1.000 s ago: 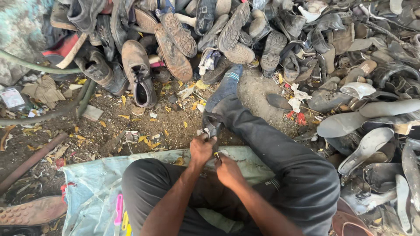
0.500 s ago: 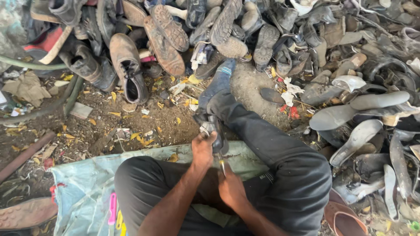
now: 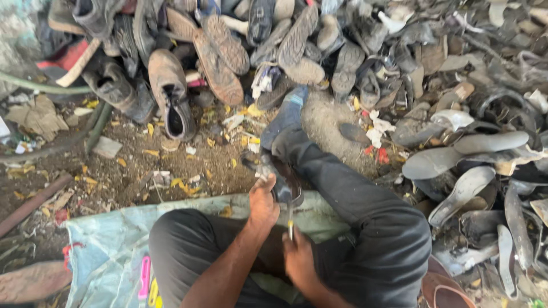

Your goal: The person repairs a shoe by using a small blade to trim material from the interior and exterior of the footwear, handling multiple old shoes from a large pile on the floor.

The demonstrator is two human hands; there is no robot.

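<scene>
Presently on the ground:
Left hand point(image 3: 264, 201): fingers closed around a dark worn shoe piece point(image 3: 283, 178), pinning it down in front of the person's crossed legs.
Right hand point(image 3: 298, 256): clamped on a thin metal blade tool point(image 3: 290, 223), its tip pointing up at the shoe piece.
Dark worn shoe piece: lies on the far edge of a pale blue woven sack point(image 3: 105, 246) spread on the dirt ground point(image 3: 131, 171).
Brown leather shoe point(image 3: 170, 91): well apart, at the near edge of the shoe heap.
Grey detached soles point(image 3: 456, 157): piled along the right side.
</scene>
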